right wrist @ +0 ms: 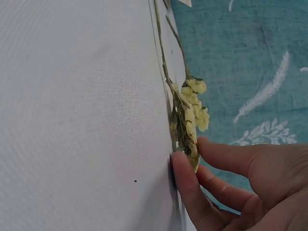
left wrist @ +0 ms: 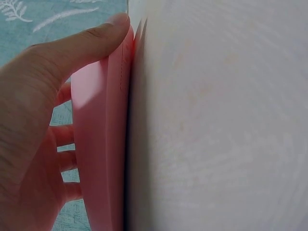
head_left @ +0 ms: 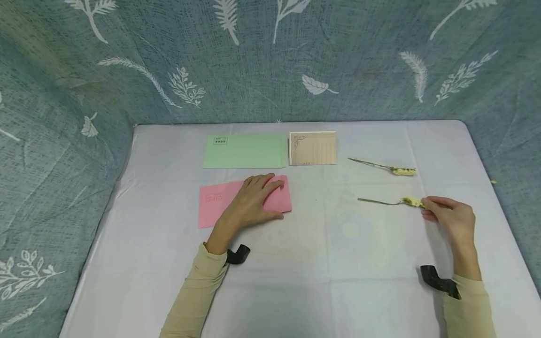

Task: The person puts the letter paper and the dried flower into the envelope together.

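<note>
My left hand [head_left: 270, 197] lies flat on a pink envelope [head_left: 215, 202] left of the table's middle. In the left wrist view the thumb [left wrist: 96, 38] rests along the edge of the pink envelope [left wrist: 103, 144]. My right hand [head_left: 426, 209] pinches the yellow flower end of a dried sprig [head_left: 393, 202], whose stem points left and lies on the cloth. In the right wrist view the thumb and forefinger of this hand [right wrist: 192, 155] close on the blossom of the sprig [right wrist: 190, 110].
A green envelope [head_left: 245, 151] and a beige lined card [head_left: 313, 148] lie side by side at the back. A second dried sprig [head_left: 401, 170] lies beyond the held one. White cloth covers the table [head_left: 338, 263]; patterned teal fabric surrounds it.
</note>
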`<action>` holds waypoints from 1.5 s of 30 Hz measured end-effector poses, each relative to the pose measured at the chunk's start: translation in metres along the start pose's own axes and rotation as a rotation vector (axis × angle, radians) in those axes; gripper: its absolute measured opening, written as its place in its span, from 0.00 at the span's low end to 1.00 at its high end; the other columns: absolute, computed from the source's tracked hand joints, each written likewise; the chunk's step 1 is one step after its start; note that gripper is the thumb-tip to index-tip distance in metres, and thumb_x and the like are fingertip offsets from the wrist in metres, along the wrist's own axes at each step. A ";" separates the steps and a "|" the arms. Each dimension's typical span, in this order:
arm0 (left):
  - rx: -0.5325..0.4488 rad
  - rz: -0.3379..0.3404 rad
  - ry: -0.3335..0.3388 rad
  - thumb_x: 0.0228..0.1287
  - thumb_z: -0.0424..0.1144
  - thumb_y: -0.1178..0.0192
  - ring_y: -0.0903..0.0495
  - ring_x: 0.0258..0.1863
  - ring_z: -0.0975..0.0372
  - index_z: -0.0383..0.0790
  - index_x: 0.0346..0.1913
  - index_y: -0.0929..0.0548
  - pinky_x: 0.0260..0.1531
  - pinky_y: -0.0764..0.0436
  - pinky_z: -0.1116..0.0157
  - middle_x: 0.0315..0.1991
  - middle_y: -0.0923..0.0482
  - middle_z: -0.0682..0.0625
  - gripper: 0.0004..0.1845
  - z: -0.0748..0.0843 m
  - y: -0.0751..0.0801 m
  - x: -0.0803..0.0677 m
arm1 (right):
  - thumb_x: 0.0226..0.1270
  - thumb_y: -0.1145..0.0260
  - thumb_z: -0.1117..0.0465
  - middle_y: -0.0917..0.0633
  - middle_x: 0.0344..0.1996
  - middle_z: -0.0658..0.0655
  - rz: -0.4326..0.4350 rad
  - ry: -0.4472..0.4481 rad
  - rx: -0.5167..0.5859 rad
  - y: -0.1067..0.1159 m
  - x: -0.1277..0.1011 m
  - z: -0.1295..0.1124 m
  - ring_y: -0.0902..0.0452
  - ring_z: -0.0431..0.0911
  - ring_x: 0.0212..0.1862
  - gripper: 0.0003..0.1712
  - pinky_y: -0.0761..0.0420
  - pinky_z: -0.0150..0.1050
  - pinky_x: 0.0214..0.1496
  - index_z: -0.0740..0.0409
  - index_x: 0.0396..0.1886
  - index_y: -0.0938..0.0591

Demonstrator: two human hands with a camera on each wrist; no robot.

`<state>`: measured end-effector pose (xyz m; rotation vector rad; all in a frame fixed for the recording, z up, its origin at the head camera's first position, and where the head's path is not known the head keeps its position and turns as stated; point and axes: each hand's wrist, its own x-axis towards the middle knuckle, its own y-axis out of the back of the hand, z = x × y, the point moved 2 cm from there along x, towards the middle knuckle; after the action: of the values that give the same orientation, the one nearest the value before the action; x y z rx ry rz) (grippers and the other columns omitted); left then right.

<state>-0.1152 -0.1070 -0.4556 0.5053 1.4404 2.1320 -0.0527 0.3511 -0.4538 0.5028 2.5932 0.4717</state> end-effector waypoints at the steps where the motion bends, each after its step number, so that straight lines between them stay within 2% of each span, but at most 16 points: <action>1: 0.002 -0.001 0.000 0.50 0.61 0.29 0.37 0.68 0.49 0.48 0.68 0.28 0.69 0.42 0.50 0.69 0.35 0.41 0.43 0.000 0.000 0.000 | 0.67 0.34 0.62 0.18 0.20 0.34 0.000 0.002 0.016 0.000 0.000 0.000 0.17 0.34 0.22 0.18 0.18 0.27 0.29 0.70 0.50 0.23; 5: 0.004 0.007 -0.005 0.50 0.62 0.29 0.37 0.68 0.49 0.48 0.68 0.28 0.69 0.42 0.49 0.69 0.35 0.41 0.42 0.000 -0.001 0.000 | 0.65 0.34 0.65 0.18 0.22 0.36 0.008 -0.004 0.063 -0.002 0.001 0.001 0.17 0.32 0.23 0.13 0.18 0.25 0.30 0.66 0.46 0.22; 8: 0.011 0.018 -0.013 0.50 0.62 0.29 0.36 0.67 0.49 0.48 0.67 0.28 0.68 0.41 0.49 0.68 0.34 0.41 0.42 0.000 -0.001 0.000 | 0.66 0.34 0.66 0.20 0.23 0.36 0.014 0.008 0.037 -0.003 0.000 0.001 0.18 0.30 0.24 0.13 0.19 0.24 0.32 0.67 0.48 0.22; 13: 0.027 0.024 -0.018 0.49 0.62 0.29 0.36 0.67 0.50 0.48 0.67 0.28 0.68 0.40 0.49 0.68 0.34 0.41 0.43 -0.001 -0.002 0.000 | 0.68 0.35 0.61 0.22 0.23 0.34 0.005 0.043 -0.062 -0.006 -0.002 0.000 0.19 0.28 0.24 0.25 0.19 0.24 0.31 0.76 0.56 0.25; 16: 0.028 0.023 -0.013 0.49 0.62 0.29 0.36 0.67 0.50 0.48 0.67 0.27 0.68 0.40 0.49 0.68 0.34 0.41 0.43 -0.001 -0.003 -0.001 | 0.68 0.34 0.57 0.23 0.26 0.35 -0.002 0.066 -0.125 -0.007 -0.003 0.000 0.20 0.28 0.24 0.31 0.19 0.24 0.30 0.77 0.60 0.27; 23: 0.029 0.035 -0.014 0.49 0.62 0.29 0.36 0.67 0.50 0.48 0.67 0.27 0.68 0.40 0.49 0.68 0.34 0.41 0.42 0.000 -0.005 -0.002 | 0.65 0.32 0.58 0.25 0.27 0.38 -0.004 0.146 -0.255 -0.010 -0.002 0.002 0.23 0.27 0.22 0.30 0.20 0.24 0.27 0.75 0.59 0.24; 30: 0.033 0.042 -0.014 0.49 0.62 0.29 0.36 0.67 0.49 0.47 0.67 0.27 0.68 0.40 0.49 0.68 0.34 0.41 0.43 0.001 -0.009 -0.003 | 0.63 0.30 0.58 0.25 0.24 0.35 0.035 0.205 -0.328 -0.010 -0.005 0.002 0.25 0.27 0.21 0.27 0.26 0.24 0.23 0.72 0.56 0.21; 38: 0.032 0.034 -0.005 0.49 0.62 0.29 0.36 0.67 0.50 0.48 0.67 0.28 0.68 0.41 0.50 0.68 0.34 0.41 0.43 0.001 -0.011 -0.003 | 0.63 0.30 0.51 0.24 0.27 0.32 0.008 0.149 -0.301 -0.008 -0.005 0.002 0.27 0.31 0.29 0.26 0.29 0.27 0.29 0.64 0.54 0.19; 41: 0.033 0.036 -0.006 0.49 0.61 0.29 0.36 0.67 0.50 0.48 0.67 0.28 0.68 0.41 0.50 0.68 0.34 0.41 0.42 0.001 -0.011 -0.003 | 0.63 0.30 0.50 0.22 0.27 0.31 -0.033 0.159 -0.260 -0.007 -0.005 0.003 0.26 0.31 0.31 0.19 0.29 0.26 0.31 0.56 0.49 0.17; 45: 0.041 0.041 -0.010 0.49 0.62 0.29 0.36 0.67 0.50 0.48 0.67 0.28 0.68 0.41 0.50 0.68 0.34 0.41 0.43 0.001 -0.012 -0.003 | 0.64 0.30 0.52 0.18 0.26 0.31 -0.117 0.192 -0.140 -0.007 -0.002 0.005 0.22 0.29 0.32 0.08 0.26 0.22 0.35 0.45 0.41 0.17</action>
<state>-0.1094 -0.1045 -0.4664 0.5645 1.4834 2.1323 -0.0503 0.3457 -0.4603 0.2689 2.7269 0.6852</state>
